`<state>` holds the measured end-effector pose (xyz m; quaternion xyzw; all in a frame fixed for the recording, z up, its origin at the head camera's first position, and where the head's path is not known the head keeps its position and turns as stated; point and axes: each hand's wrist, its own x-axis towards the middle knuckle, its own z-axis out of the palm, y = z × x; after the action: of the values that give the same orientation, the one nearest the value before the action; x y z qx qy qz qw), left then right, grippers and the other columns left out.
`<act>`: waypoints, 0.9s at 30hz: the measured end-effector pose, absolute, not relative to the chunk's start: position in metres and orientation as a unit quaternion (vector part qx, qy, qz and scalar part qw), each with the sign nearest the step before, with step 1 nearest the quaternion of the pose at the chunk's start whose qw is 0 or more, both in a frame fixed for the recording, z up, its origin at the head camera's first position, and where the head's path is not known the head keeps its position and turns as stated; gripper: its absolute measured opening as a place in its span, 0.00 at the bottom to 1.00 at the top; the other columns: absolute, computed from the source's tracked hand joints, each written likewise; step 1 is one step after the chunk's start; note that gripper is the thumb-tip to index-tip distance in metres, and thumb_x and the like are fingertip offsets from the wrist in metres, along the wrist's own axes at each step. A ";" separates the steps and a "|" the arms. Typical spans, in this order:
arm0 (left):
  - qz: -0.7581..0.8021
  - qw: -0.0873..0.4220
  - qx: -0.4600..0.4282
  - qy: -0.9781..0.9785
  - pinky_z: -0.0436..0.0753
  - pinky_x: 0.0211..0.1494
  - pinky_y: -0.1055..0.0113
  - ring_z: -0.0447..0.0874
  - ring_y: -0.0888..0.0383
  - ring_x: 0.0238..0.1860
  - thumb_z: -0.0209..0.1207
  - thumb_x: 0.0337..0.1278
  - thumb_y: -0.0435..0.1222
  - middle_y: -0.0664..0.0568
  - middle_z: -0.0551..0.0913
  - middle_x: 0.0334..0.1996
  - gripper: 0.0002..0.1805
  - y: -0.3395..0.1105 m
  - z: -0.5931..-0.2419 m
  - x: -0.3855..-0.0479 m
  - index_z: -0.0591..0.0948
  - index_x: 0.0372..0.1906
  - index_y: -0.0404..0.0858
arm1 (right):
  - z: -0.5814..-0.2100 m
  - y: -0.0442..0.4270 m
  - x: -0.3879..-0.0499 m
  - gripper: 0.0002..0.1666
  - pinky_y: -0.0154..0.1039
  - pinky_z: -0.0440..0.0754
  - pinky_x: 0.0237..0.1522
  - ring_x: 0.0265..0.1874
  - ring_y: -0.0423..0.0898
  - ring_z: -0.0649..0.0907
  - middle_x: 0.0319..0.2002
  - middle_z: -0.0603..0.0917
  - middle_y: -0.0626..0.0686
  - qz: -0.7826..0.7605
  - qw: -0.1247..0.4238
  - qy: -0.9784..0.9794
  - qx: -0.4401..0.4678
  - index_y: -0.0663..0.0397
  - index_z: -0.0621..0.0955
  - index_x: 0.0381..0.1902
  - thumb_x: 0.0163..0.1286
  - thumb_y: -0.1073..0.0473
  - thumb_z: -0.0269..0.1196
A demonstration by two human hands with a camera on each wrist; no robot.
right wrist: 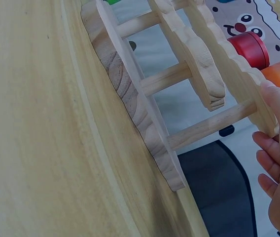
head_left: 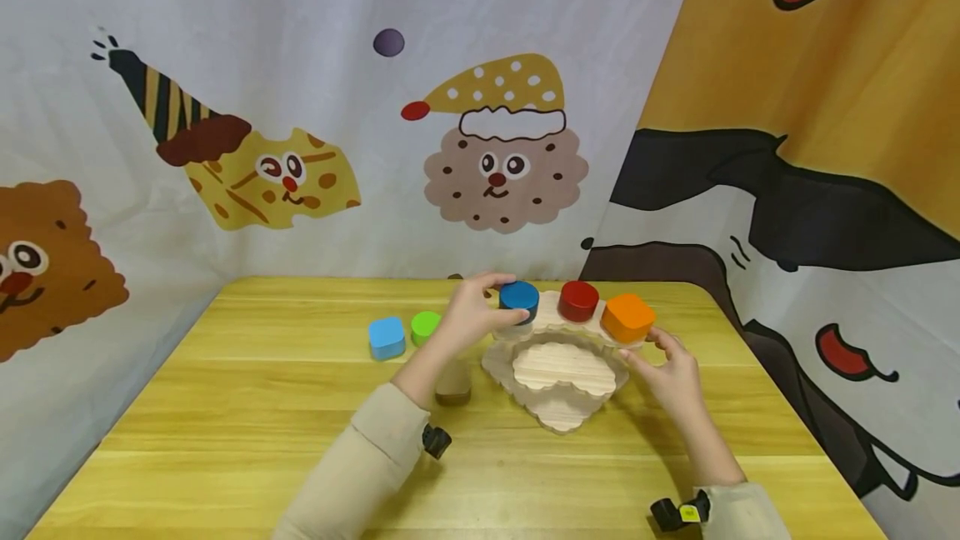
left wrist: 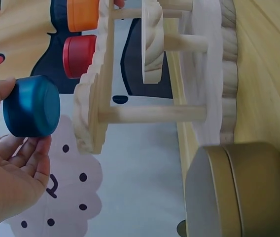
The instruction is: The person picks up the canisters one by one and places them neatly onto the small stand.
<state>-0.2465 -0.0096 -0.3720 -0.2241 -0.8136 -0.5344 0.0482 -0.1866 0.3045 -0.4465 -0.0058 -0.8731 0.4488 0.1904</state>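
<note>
My left hand (head_left: 474,308) holds a round dark-blue tin (head_left: 519,297) between thumb and fingers. In the left wrist view, that blue tin (left wrist: 34,106) is in the air, apart from the top board's near end. The tiered wooden stand (head_left: 564,367) has scalloped boards joined by round posts. On its top board sit a round red tin (head_left: 578,302) and an orange tin (head_left: 628,317) with rounded corners. My right hand (head_left: 677,377) grips the right end of that board beside the orange tin, thumb above and fingers below in the right wrist view.
Left of the stand are a light-blue tin (head_left: 387,338) and a green tin (head_left: 425,327), partly behind the left forearm. A gold tin (left wrist: 248,190) stands close to the stand's base. A printed cloth (head_left: 300,48) hangs behind the wooden table (head_left: 247,407).
</note>
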 end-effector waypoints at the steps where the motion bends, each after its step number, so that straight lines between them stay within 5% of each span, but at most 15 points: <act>1: -0.534 0.049 -0.223 -0.814 0.76 0.49 0.57 0.74 0.52 0.47 0.73 0.45 0.40 0.49 0.80 0.51 0.28 -0.007 -0.372 -0.248 0.81 0.55 0.37 | -0.446 0.304 -0.187 0.34 0.61 0.67 0.55 0.56 0.65 0.69 0.55 0.74 0.68 0.449 0.191 -0.873 -0.006 0.71 0.74 0.57 0.59 0.54 0.71; 8: -0.533 0.034 -0.204 -0.820 0.78 0.44 0.63 0.74 0.50 0.47 0.73 0.46 0.40 0.48 0.79 0.51 0.29 0.007 -0.373 -0.255 0.80 0.56 0.37 | -0.447 0.305 -0.187 0.34 0.61 0.67 0.55 0.55 0.65 0.69 0.55 0.74 0.68 0.447 0.193 -0.873 -0.005 0.70 0.74 0.56 0.59 0.54 0.71; 27: -0.527 0.016 -0.184 -0.830 0.78 0.48 0.66 0.76 0.54 0.50 0.73 0.45 0.40 0.47 0.78 0.55 0.31 0.025 -0.388 -0.267 0.79 0.58 0.39 | -0.448 0.305 -0.187 0.35 0.63 0.67 0.55 0.56 0.67 0.69 0.54 0.74 0.68 0.448 0.193 -0.873 -0.002 0.70 0.74 0.57 0.59 0.54 0.72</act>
<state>-0.2673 0.0254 -0.3877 -0.1836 -0.8298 -0.5267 0.0163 -0.1867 0.3051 -0.4479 -0.0015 -0.8730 0.4480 0.1927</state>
